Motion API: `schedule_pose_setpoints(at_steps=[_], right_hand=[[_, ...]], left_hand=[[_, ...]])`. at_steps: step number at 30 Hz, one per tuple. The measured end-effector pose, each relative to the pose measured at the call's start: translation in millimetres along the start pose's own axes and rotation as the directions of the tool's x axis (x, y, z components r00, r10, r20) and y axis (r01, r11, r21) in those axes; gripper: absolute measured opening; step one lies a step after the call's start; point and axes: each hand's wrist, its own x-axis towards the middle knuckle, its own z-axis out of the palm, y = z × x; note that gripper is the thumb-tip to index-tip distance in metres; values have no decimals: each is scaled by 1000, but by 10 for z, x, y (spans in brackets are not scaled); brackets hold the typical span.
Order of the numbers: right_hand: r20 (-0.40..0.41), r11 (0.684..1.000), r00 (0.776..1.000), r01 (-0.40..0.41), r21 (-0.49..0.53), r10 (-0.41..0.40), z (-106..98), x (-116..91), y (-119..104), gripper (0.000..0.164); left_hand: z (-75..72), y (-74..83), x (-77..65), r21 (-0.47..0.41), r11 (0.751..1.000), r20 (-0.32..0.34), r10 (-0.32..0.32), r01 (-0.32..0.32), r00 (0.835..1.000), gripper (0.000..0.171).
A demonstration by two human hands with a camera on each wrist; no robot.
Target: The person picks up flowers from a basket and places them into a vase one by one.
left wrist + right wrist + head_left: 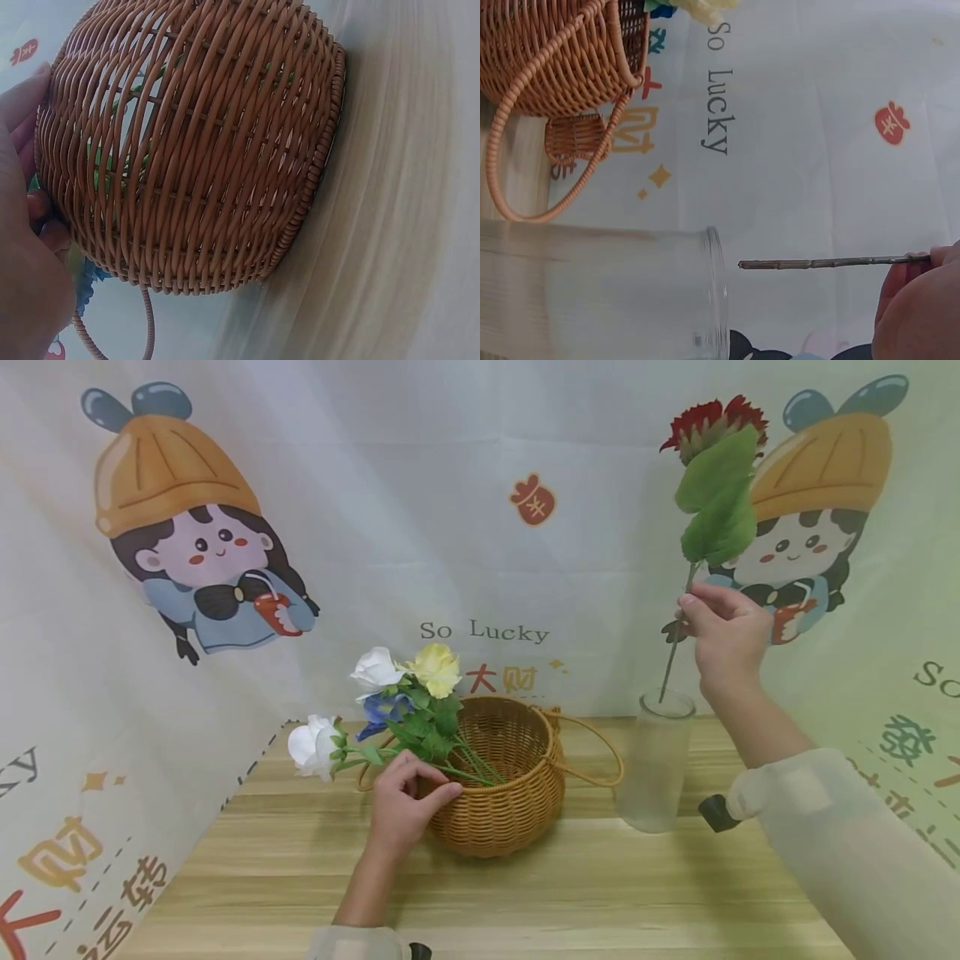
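My right hand pinches the thin brown stem of a red artificial flower with big green leaves. The flower stands nearly upright. In the right wrist view, the stem's lower tip is just short of the mouth of a clear glass vase. With thumb and fingers, my left hand grips the near left rim of a brown wicker basket. White roses, a yellow flower and a blue flower lean out over the basket's left side, their green stems inside it.
A looped wicker handle sticks out from the basket toward the vase. Both stand on a wood-grain tabletop. Behind them hangs a pale printed cloth with cartoon figures and lettering, also covering both sides.
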Motion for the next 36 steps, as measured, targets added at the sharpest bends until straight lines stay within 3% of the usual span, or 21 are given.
schedule_pose_setpoints(at_steps=[3,10,13,17,20,26,36], right_hand=[[-19,1000,1000,3,-16,-3,-38,19,-8,8],[-48,995,999,12,-98,-16,-92,13,-11,12],[-56,986,998,13,-166,-22,-103,7,8,20],[-62,971,998,2,-238,-18,-121,-10,78,27],[-64,961,998,-10,-278,-9,-160,-25,153,26],[-60,900,998,-18,-436,-10,-233,-90,301,24],[-44,826,999,-27,-563,2,-295,-194,472,21]], left_hand=[[0,61,1,10,1000,0,-16,16,1000,19],[-20,390,7,16,1000,4,-9,9,1000,17],[-21,410,8,21,999,7,-29,29,1000,17],[-21,169,-4,13,1000,0,-17,17,1000,18],[-18,83,-4,3,1000,-2,-4,4,1000,20],[-36,371,14,3,1000,19,-6,6,1000,18],[-40,388,11,1,1000,17,-14,14,1000,18]])
